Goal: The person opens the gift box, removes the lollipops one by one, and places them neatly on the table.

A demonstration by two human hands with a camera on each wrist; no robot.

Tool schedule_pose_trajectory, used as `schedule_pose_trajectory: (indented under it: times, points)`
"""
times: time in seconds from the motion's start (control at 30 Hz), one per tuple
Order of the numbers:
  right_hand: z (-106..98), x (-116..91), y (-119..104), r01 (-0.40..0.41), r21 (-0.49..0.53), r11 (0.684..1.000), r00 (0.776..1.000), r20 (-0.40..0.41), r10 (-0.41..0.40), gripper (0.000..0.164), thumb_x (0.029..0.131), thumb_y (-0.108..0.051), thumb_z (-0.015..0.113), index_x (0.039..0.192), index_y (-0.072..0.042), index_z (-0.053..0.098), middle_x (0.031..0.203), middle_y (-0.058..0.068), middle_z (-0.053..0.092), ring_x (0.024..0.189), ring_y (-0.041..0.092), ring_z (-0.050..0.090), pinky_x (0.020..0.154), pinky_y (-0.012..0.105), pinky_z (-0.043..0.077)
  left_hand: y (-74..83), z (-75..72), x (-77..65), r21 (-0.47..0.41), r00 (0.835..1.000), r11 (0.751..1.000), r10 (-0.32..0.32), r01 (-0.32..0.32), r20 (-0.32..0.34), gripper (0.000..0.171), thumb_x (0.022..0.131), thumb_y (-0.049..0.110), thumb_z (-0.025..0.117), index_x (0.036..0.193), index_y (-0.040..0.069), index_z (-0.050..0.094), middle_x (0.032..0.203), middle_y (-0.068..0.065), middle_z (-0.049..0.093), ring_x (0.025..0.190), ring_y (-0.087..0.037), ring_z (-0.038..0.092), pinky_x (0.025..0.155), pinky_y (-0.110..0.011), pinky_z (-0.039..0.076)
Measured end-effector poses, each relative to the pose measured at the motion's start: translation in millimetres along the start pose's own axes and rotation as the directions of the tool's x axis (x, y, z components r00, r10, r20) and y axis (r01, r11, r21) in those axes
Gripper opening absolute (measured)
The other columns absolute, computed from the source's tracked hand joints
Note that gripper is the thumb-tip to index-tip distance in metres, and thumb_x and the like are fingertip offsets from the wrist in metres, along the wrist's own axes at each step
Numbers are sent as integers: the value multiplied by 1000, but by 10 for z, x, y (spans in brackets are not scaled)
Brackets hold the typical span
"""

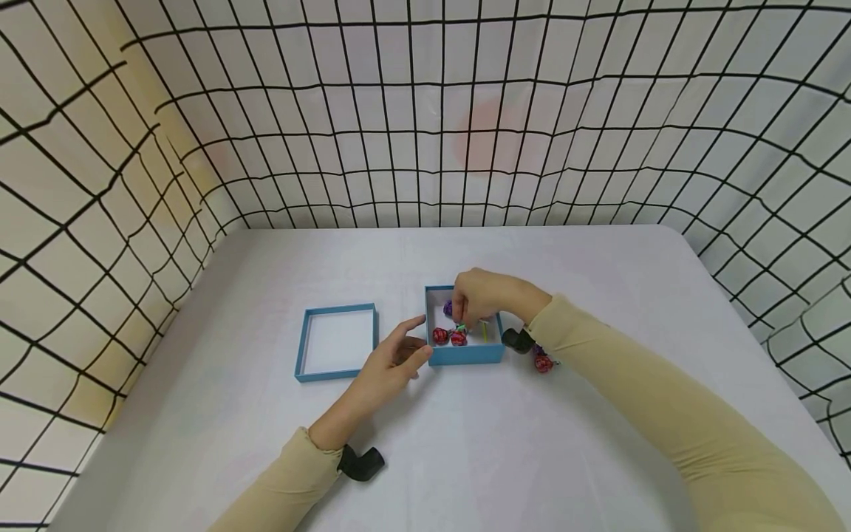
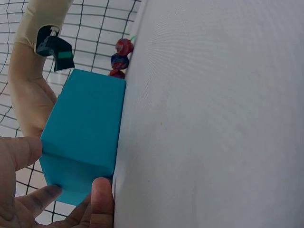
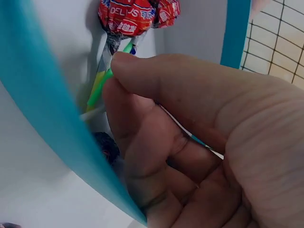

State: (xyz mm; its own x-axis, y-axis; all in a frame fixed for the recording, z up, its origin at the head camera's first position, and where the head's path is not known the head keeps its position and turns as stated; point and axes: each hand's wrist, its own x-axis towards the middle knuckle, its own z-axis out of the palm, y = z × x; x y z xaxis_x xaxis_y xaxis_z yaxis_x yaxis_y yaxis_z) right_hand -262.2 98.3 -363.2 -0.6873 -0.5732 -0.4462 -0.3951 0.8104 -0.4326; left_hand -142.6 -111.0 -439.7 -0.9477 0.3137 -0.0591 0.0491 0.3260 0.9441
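A blue box (image 1: 465,355) with a white inside holds several wrapped lollipops, among them two red ones, a red lollipop (image 1: 440,336) and its neighbour (image 1: 459,338), plus a purple lollipop (image 1: 448,307). Reaching into this box, my right hand (image 1: 480,295) pinches the green stick of a lollipop (image 3: 99,90) between thumb and index finger. A red wrapper (image 3: 126,16) lies just past the thumb tip. My left hand (image 1: 388,362) rests with spread fingers against the box's left side; in the left wrist view its fingertips (image 2: 101,194) touch the blue wall (image 2: 85,123).
Left of the box lies a shallow blue-rimmed lid (image 1: 335,375), white inside facing up. More lollipops (image 1: 543,363) lie on the white table (image 1: 465,458) right of the box, partly behind the right wrist camera (image 1: 517,340). Black netting (image 1: 412,133) surrounds the table's back and sides.
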Motion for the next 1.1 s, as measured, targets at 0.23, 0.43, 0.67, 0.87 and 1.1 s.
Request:
schedule_pose_trajectory:
  times: [0.23,0.43,0.67,0.87,1.1]
  points:
    - [73,28,-25,-16,-61,998,1000,-26,14,13,80,1,80,83,-11,78,87,1,72,78,15,60,65,23,53,-26,-2,11,-1,1000,1000,-3,3,7,58,102,31,60,154,22,37,127,-15,64,98,-26,67,79,-33,58]
    - [97,16,-63,-26,-75,997,999,-44,23,14,82,3,78,81,-11,76,86,1,72,77,15,60,66,23,53,-21,-1,14,-7,1000,1000,1,-1,5,57,102,30,60,154,22,38,127,-15,64,98,-27,67,80,-36,58]
    - [110,4,-74,-10,-95,995,1000,-30,8,13,84,2,76,81,-11,75,83,0,71,74,14,58,63,22,50,-26,2,9,-1,1000,1000,1,-1,-2,57,102,30,60,154,23,38,126,-14,64,96,-25,67,79,-34,58]
    - [119,-8,-63,49,-144,988,999,2,-49,15,85,-1,74,77,-13,73,78,-2,69,68,12,55,61,22,46,-48,4,12,0,1000,1000,8,-8,-3,56,102,29,60,154,23,38,126,-14,64,96,-25,67,78,-32,58]
    - [89,-22,-60,65,-133,989,998,-3,-66,13,85,-3,73,79,-13,72,81,-2,68,68,12,55,61,22,47,-32,0,14,1,1000,1000,5,-5,-2,57,102,29,60,154,23,38,126,-12,65,95,-23,67,76,-31,57]
